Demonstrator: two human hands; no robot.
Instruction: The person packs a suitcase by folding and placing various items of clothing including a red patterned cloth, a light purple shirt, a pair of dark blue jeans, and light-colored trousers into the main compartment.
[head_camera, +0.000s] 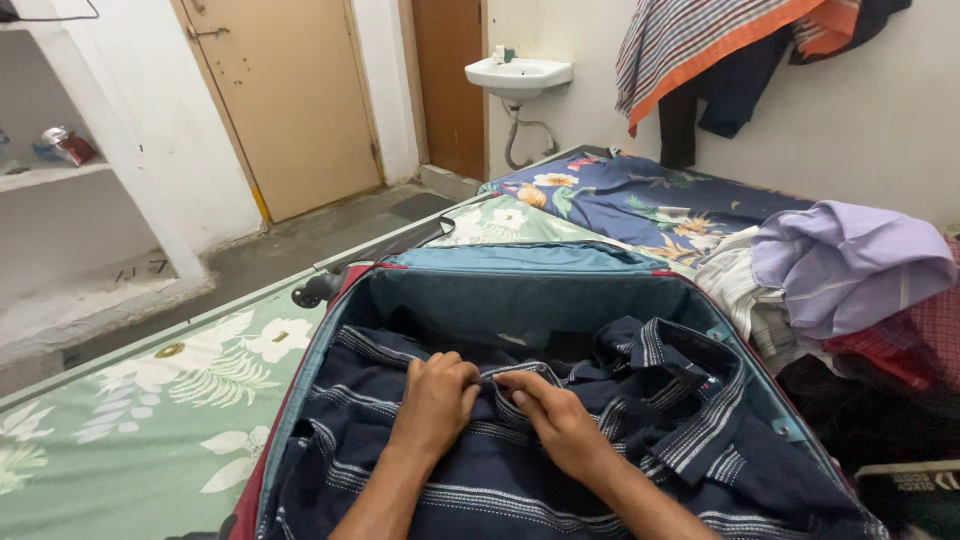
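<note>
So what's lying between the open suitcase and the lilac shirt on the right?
In the head view, a crumpled white striped garment lies between the suitcase and the lilac shirt.

Suitcase lying open on bed, w/ shirt lying in it. Both hands resting on shirt, side by side at mid: left hand, right hand just beside it. Clothes pile sitting right of suitcase. Sink hanging on wall behind; door standing left of sink; shelf at far left.
</note>
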